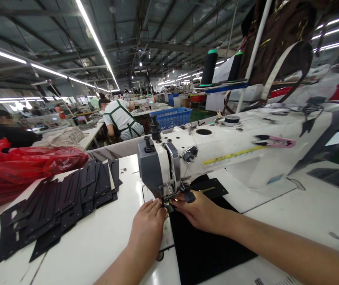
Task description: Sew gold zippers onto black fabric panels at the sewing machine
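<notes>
A white sewing machine stands over the table, and both hands are at its presser foot. My left hand is closed just left of the foot, fingers pressed together. Whatever its fingertips grip there is too small and hidden to name. From the right, my right hand holds the edge of a black fabric panel close to the needle area, fingers bent together. The panel runs from the foot toward me. Behind the right hand lies a black piece with a gold zipper.
Overlapping black cut pieces lie on the left of the white tabletop. Beside them is a red plastic bag. Pink-handled thread snips rest on the machine arm. A co-worker bends over beyond, near a blue crate.
</notes>
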Tool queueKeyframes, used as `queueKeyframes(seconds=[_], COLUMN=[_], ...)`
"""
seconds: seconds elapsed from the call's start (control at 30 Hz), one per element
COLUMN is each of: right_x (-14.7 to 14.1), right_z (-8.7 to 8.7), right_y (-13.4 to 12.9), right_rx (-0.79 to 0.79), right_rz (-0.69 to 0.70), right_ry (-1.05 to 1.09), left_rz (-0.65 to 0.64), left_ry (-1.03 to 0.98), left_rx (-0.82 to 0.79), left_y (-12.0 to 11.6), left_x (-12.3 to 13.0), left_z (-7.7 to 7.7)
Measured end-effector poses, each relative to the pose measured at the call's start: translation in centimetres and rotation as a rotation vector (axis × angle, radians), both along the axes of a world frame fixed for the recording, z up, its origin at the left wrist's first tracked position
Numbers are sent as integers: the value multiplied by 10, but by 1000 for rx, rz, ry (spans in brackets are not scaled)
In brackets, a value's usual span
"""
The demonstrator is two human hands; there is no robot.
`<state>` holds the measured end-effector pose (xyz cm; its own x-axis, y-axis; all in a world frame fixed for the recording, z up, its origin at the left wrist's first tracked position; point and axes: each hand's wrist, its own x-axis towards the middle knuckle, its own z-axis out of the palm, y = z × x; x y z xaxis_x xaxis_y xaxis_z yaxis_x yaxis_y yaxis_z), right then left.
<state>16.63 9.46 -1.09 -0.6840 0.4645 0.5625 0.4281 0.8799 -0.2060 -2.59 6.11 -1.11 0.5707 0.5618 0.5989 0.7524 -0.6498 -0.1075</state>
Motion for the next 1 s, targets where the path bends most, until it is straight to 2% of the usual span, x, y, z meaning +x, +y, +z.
queueKeyframes(seconds=[0.5, 0.8, 1.0], right_x=[-1, -4, -2], right_z=[1, -2, -3], right_y=[4, 3, 3], right_rx=[26, 22, 41], right_rz=[-4, -26, 26], right_ry=[-6, 21, 37], left_rz=[10, 0, 1], left_ry=[-13, -52, -35], left_rx=[-14, 0, -24], left_y=[3, 3, 2], left_x=[0, -2, -1], left_z=[1, -5, -3])
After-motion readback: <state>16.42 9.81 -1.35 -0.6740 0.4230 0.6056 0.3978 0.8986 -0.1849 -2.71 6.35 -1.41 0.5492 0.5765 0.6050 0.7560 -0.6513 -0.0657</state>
